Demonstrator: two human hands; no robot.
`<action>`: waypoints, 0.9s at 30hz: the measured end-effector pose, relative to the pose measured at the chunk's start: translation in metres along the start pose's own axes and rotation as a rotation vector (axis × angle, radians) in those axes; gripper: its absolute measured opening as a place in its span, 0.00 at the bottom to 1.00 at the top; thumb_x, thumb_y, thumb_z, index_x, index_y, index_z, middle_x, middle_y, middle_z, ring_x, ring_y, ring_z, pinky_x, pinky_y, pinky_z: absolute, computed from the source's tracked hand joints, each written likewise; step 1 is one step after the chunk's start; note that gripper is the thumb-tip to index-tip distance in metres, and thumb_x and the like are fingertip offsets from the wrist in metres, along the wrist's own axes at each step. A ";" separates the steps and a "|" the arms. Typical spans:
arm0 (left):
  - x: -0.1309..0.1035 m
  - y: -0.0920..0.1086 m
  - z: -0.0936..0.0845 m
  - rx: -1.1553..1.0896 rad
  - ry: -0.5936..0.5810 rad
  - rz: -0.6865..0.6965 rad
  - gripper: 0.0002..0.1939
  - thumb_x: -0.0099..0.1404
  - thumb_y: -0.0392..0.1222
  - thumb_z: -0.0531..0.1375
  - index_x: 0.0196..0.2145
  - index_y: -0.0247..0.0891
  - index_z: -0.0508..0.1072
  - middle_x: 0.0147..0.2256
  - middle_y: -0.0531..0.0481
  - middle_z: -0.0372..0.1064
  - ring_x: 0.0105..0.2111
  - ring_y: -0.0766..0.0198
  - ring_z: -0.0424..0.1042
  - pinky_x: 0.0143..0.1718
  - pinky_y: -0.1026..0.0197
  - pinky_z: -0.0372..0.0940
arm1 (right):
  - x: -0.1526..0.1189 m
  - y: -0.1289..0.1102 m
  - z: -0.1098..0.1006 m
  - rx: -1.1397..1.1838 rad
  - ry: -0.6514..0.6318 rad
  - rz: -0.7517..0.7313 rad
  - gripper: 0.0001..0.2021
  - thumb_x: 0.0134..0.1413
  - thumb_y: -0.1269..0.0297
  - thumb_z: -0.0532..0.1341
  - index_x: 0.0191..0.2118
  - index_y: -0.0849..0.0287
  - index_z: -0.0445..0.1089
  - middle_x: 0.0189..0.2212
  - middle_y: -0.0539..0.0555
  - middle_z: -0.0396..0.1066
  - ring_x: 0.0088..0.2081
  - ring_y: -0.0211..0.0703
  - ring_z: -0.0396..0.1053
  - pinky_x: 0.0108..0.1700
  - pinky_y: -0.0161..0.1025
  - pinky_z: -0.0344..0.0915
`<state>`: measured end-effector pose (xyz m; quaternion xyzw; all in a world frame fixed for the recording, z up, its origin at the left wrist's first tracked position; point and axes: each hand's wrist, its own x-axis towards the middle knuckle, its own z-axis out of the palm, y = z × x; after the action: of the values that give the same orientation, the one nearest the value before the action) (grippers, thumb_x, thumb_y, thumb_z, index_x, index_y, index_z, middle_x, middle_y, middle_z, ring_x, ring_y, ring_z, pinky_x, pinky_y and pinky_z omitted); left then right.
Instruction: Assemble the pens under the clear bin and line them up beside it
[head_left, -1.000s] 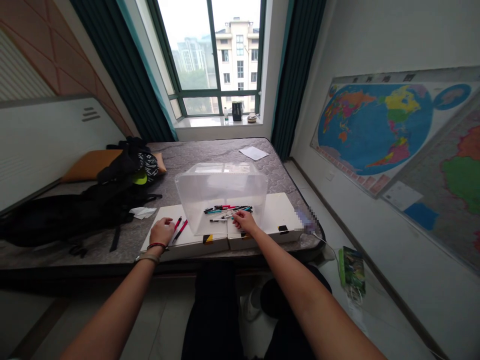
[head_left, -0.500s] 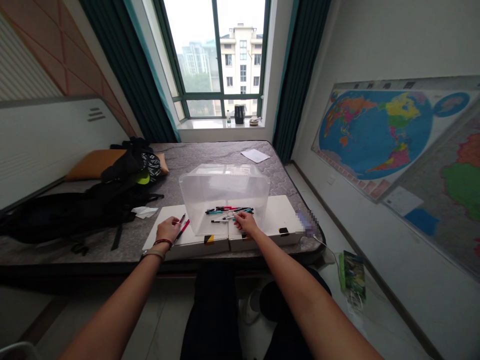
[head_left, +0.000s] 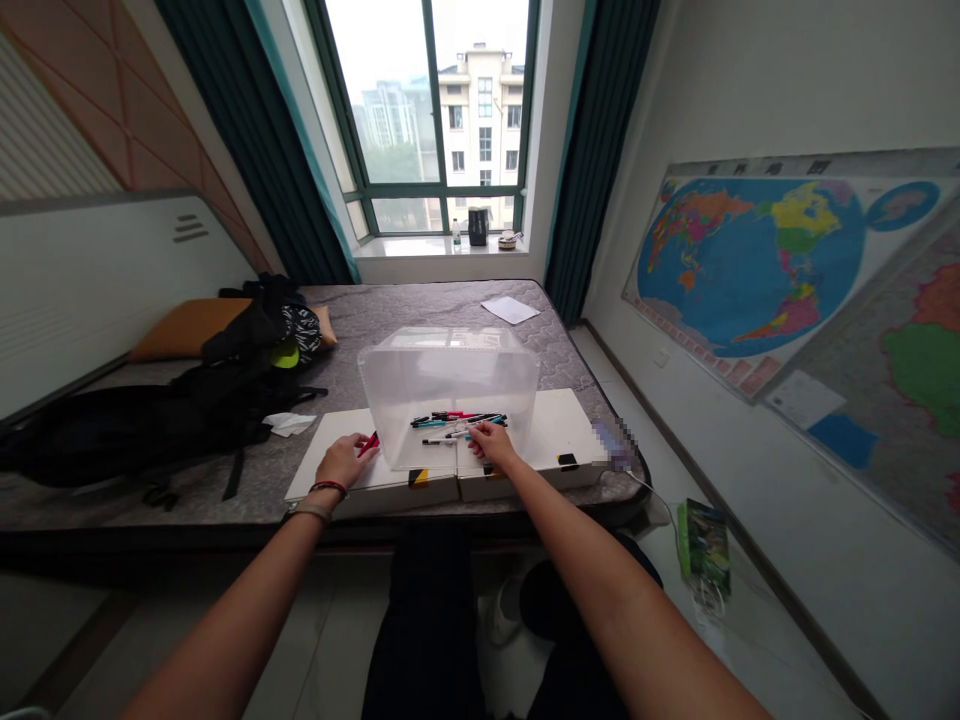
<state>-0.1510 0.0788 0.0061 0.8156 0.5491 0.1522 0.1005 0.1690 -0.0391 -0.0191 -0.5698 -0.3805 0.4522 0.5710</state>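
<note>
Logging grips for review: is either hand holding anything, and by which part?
The left hand is at a red pen, partly covering it; the right hand is at the pen pile. Whether either grips cannot be told.

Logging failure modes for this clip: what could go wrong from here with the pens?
1. The pens by the right hand overlap, so moving one might drag or scatter others.
2. The left hand is at a red pen close to the clear bin; a sideways move could bump the bin.
3. The white boxes sit near the bed's front edge, so a dropped pen might roll off to the floor.
</note>
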 end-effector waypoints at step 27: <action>-0.047 0.179 0.027 -0.244 0.177 0.523 0.15 0.65 0.37 0.52 0.49 0.42 0.68 0.45 0.43 0.68 0.47 0.55 0.66 0.50 0.53 0.61 | -0.001 -0.002 -0.001 -0.014 0.008 -0.010 0.13 0.47 0.54 0.63 0.27 0.59 0.63 0.17 0.48 0.69 0.14 0.32 0.60 0.15 0.29 0.57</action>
<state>-0.0033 -0.0321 0.0335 0.8948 0.3048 0.3082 0.1072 0.1697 -0.0400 -0.0171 -0.5737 -0.3841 0.4444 0.5709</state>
